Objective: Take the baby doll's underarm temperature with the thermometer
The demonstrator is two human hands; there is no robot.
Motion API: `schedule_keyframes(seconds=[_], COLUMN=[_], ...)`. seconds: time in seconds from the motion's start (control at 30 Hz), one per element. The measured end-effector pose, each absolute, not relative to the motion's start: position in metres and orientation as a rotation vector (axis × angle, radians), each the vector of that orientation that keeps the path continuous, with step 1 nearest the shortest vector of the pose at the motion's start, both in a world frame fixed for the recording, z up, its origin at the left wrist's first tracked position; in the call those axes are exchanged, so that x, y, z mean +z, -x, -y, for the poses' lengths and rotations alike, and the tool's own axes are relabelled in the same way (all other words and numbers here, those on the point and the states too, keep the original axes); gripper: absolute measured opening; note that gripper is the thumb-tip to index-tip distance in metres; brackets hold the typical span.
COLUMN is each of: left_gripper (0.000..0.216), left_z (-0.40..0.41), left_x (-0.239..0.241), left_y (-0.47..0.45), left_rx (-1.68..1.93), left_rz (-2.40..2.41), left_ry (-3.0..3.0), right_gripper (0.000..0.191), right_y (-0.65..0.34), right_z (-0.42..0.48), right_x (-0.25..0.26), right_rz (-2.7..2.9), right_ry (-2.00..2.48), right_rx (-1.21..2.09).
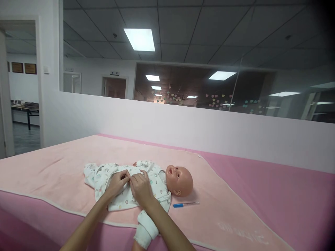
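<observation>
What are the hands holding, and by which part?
The left hand and right hand pinch the doll's suit at the middle of its front opening.

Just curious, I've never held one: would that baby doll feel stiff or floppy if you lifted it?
The doll probably flops: its clothes lie limp and crumpled on the blanket. The head looks hard and smooth, likely the heaviest part, so it may loll.

Office, tiled ceiling, glass partition
</observation>
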State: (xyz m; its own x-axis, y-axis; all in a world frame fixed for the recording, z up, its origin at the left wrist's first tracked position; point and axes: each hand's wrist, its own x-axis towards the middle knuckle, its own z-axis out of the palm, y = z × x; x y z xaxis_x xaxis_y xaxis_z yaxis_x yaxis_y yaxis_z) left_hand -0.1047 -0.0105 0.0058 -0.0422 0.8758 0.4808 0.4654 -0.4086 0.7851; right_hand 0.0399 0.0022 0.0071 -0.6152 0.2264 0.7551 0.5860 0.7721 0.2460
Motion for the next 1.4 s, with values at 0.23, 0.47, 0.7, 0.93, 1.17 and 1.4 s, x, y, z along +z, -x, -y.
schedule_keyframes(seconds=[0.23, 0.47, 0.7, 0.93, 1.17, 1.4], left_gripper=[0.012, 0.013, 0.016, 0.017, 0.017, 0.022], left_z=[0.0137, 0.0131, 0.0104, 0.0126, 0.0136, 0.0165], left_x=[0.0078, 0.0084, 0.0049, 0.0068, 0.0088, 0.0104], left_y=[0.1048, 0.106, 0.109, 0.1089, 0.107, 0.1106], left_rx=[1.466, 1.441, 1.436, 1.404, 1.417, 1.333], left_rz=[-1.361, -1.362, -1.357, -1.383, -1.404, -1.38], left_ry=[-1.819, -1.754, -1.798, -1.784, -1.717, -1.717], right_gripper=[0.012, 0.012, 0.015, 0.014, 0.016, 0.011], right_y=[-0.0419, -0.0434, -0.0436, -0.0423, -0.044, -0.0441], right_z=[-0.0032, 0.0014, 0.001, -0.0005, -0.0023, -0.004], right_x=[0.0094, 0.0116, 0.0093, 0.0089, 0.0132, 0.0113], right_rz=[2.254, 2.274, 2.273, 2.278, 2.291, 2.242], right_ry=[0.612, 0.657, 0.675, 0.697, 0.615, 0.666], right_rx=[-0.555, -0.556, -0.559, -0.612, -0.546, -0.362])
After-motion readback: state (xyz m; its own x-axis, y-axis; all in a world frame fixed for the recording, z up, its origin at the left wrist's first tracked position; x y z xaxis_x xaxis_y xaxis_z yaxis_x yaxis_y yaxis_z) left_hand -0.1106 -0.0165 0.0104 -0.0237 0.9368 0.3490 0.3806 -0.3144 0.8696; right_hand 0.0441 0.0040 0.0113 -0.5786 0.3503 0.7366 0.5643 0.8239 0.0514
